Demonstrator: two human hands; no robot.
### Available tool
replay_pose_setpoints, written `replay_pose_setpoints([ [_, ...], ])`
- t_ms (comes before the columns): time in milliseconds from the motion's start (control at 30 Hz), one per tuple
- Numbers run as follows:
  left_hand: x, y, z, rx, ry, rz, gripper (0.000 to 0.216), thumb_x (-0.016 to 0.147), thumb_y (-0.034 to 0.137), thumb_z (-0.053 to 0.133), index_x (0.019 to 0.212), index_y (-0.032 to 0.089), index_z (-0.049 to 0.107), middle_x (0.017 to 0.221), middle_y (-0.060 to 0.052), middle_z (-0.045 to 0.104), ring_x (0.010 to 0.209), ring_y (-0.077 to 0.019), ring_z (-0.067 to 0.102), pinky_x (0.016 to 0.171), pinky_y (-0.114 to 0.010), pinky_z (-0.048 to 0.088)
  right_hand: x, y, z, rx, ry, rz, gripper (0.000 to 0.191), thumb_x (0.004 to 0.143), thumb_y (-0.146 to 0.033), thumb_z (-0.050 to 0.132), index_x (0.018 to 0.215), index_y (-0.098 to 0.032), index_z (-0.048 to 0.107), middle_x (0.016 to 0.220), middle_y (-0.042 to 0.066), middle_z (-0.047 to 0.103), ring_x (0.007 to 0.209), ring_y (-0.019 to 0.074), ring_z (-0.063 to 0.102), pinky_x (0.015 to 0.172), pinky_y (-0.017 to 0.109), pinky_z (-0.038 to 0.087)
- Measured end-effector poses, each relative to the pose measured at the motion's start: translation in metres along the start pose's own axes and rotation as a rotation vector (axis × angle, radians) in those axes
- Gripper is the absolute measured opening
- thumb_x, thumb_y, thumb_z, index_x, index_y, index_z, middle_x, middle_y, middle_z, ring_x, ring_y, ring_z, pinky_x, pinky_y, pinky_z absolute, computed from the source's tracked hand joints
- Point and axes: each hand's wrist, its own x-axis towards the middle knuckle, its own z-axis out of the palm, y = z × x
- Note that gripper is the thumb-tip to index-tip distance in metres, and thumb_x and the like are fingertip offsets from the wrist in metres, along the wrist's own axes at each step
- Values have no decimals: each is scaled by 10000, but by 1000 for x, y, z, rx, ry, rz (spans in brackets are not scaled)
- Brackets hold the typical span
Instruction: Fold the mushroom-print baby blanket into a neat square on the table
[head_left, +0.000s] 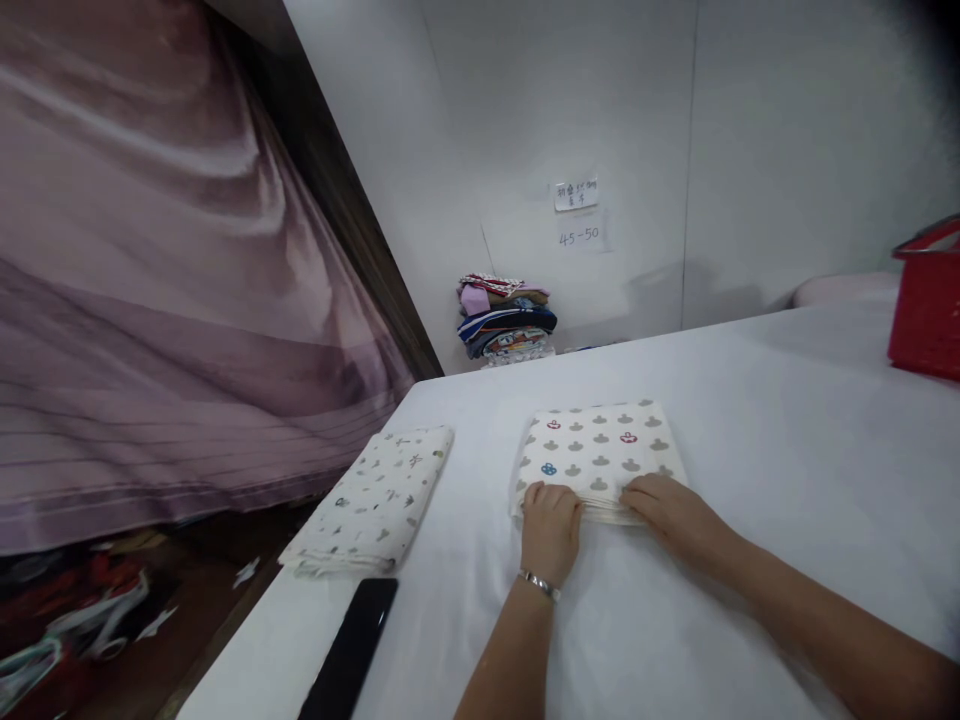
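A folded white cloth (600, 450) with grey mushroom-like prints, a few of them outlined in red or blue, lies flat on the white-covered table (720, 420). At its near edge, my left hand (551, 525) grips the left part of the folded layers, fingers curled over the top. To the right, my right hand (671, 510) pinches the same edge, thumb side hidden under the fingers. Between the hands, the stacked layers of the fold show. A silver bracelet (540, 585) circles my left wrist.
Another folded white cloth (375, 500) with small prints lies at the table's left, a black phone (351, 650) nearer me. Folded fabrics (506, 320) are piled by the wall. A red basket (926, 310) stands far right; a pink curtain (150, 250) hangs left.
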Motion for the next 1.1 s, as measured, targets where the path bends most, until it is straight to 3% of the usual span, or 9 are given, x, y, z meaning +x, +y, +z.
replay_pose_setpoints([
  [233,0,1,-1,2,-36,-31,101,844,151,438,782,196,504,778,0,570,791,-144,495,851,-354,343,0,-2,0,23,10,41,313,877,-190,331,1015,-192,612,955,76,618,837,194,538,714,324,428],
  [333,0,2,-1,-8,-50,-38,38,822,211,513,858,202,523,821,-6,581,822,-164,495,838,-361,344,2,-3,-1,44,6,52,281,889,-242,353,985,-201,614,928,68,615,811,187,537,703,324,425],
  [467,0,2,-1,-9,-42,-27,153,813,221,537,966,223,535,884,-5,593,865,-167,499,845,-360,342,1,-3,0,53,6,58,300,896,-224,331,999,-193,611,959,71,607,849,189,533,729,321,421],
  [733,-2,0,4,-8,-2,-21,50,800,170,533,823,210,549,860,-8,576,859,-166,489,845,-363,347,1,-4,-4,41,-60,38,346,903,-214,303,960,-204,644,930,64,617,840,188,535,726,320,416],
  [1100,-5,-5,-5,-5,71,-121,159,754,108,548,868,218,557,882,-3,564,893,-170,479,880,-396,344,1,-9,-1,116,-31,60,342,909,-258,303,927,-211,641,916,68,604,841,186,536,726,327,427],
])
